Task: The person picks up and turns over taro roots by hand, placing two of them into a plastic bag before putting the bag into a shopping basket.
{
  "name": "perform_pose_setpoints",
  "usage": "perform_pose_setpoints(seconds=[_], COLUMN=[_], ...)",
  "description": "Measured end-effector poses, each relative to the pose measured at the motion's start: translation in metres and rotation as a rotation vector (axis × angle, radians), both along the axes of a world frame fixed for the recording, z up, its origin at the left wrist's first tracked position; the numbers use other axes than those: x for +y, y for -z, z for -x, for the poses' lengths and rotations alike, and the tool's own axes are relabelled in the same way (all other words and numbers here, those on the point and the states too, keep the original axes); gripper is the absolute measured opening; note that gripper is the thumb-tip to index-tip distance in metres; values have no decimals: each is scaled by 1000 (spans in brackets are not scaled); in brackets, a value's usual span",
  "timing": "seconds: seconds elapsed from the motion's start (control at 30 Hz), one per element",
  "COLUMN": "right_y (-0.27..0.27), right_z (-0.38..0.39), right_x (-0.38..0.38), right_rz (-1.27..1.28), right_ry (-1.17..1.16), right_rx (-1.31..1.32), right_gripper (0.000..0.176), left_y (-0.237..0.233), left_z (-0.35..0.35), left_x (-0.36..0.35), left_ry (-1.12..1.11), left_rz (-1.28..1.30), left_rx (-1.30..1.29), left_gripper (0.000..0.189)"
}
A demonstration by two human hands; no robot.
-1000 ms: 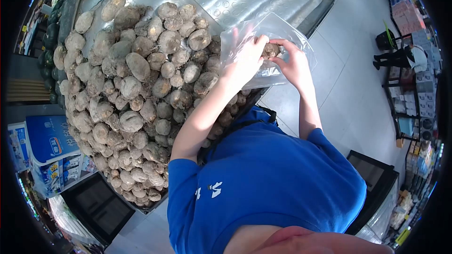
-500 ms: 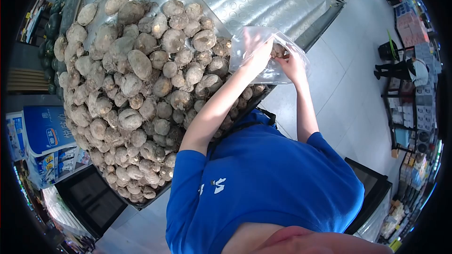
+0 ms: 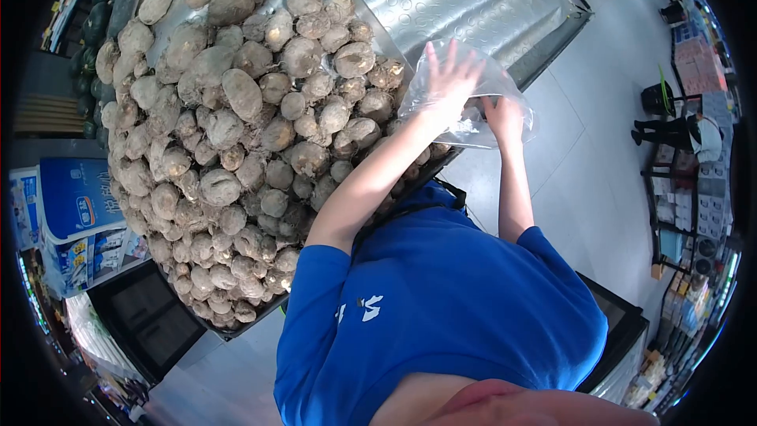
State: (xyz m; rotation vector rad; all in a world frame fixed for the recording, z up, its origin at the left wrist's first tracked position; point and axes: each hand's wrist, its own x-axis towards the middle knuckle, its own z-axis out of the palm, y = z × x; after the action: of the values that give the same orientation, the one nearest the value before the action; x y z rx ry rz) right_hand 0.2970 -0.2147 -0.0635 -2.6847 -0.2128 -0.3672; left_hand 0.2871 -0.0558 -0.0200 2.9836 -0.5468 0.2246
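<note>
A clear plastic bag (image 3: 516, 130) spreads around both hands beside the taro pile. My left hand (image 3: 451, 83) is open, its fingers stretched out and spread; they show through the film, apparently inside the bag. My right hand (image 3: 505, 120) pinches the bag near its opening, thumb and fingers closed on the film. What lies in the bag behind my left hand cannot be made out. Left of the hands, a large heap of brown, hairy, roundish taro (image 3: 222, 187) fills the stand, its nearest roots close to my left forearm.
A silvery sheeted display surface (image 3: 449, 0) lies beyond the hands. Dark watermelons (image 3: 95, 28) sit at the far left, above a blue-and-white printed display box (image 3: 71, 197). At right, a person (image 3: 678, 134) stands near stocked shelves (image 3: 710, 197) across the tiled floor (image 3: 568, 173).
My left hand's fingers have spread wide within the bag. The brown roots visible between my hands before are no longer in sight. The view has shifted slightly.
</note>
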Motion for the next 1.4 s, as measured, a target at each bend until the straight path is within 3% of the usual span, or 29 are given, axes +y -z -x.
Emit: perform_pose_setpoints(seconds=[0.03, 0.2, 0.27, 0.33, 0.43, 0.5, 0.53, 0.57, 0.6, 0.63, 0.67, 0.77, 0.8, 0.87, 0.93, 0.97, 1.0, 1.07, 1.13, 1.23, 1.27, 1.3, 1.37, 1.4], right_y=[1, -27, -32, -85, -122, -139, -138, -134, -132, -147, -146, -138, -136, -137, -142, -146, -145, -141, -137, -133, -127, -124, -123, -123], right_z=[-2, 7, 7, 24, 38, 45, 45, 44, 44, 51, 52, 54, 56, 62, 70, 74, 76, 81, 84, 91, 91, 91, 101, 105], right_x=[-3, 2, -8, 15, 33, 45, 49, 52, 57, 72, 78, 97, 105, 122, 138, 145, 151, 159, 165, 168, 165, 164, 168, 169], right_rz=[-4, 62, 157, -51, -198, -112, -113, -135, -157, -158, -157, -142, -183, -226, -185, -161, -164, -298, -275, -324, -386, -445, -476, -511], right_ry=[-16, -32, 10, -59, -154, -273, -303, -374, -442, -346, -373, -490, -571, -675, -680, -660, -682, -800, -923, -950, -887, -817, -781, -727], right_rx=[-20, 42, 132, 154, 253, 222, 222, 151, 83, 248, 252, 259, 273, 285, 296, 347, 344, 330, 189, 187, 394, 599, 568, 533], right_gripper=[41, 33, 25, 21, 32, 43, 43, 43, 43, 40, 40, 35, 33, 32, 32, 34, 34, 34, 33, 33, 33, 32, 33, 33], left_y=[-1, -19, -34, -51, -82, -105, -117, -125, -115, -112, -101, -86, -76, -57, -36, -33, -40, -28, -27, -20, -21, -25, -36, -37], left_z=[-1, 17, 31, 51, 93, 126, 146, 168, 186, 208, 226, 276, 289, 315, 335, 338, 338, 343, 341, 334, 330, 327, 330, 329], left_x=[2, 10, 20, 29, 61, 86, 98, 106, 116, 126, 137, 153, 159, 167, 171, 165, 163, 165, 167, 163, 163, 161, 156, 155], left_ry=[1, -46, 81, 82, 61, 3, 8, -133, -174, -332, -420, -992, -1043, -1118, -1135, -1196, -1300, -1294, -1257, -1265, -1204, -1226, -1338, -1346], left_rz=[34, -56, 239, 442, 572, 964, 1078, 1141, 1128, 1023, 1035, 1066, 1056, 1237, 1060, 1278, 1183, 1211, 845, 1315, 1318, 1246, 1252, 1253], left_rx=[-95, -52, 9, -24, -202, 91, -46, -34, -236, -378, -504, -504, -587, -728, -877, -878, -833, -896, -907, -903, -935, -826, -594, -600], left_gripper=[90, 91, 88, 76, 64, 50, 35, 20, 8, 23, 30, 22, 23, 26, 24, 21, 20, 20, 20, 16, 15, 12, 12, 12])
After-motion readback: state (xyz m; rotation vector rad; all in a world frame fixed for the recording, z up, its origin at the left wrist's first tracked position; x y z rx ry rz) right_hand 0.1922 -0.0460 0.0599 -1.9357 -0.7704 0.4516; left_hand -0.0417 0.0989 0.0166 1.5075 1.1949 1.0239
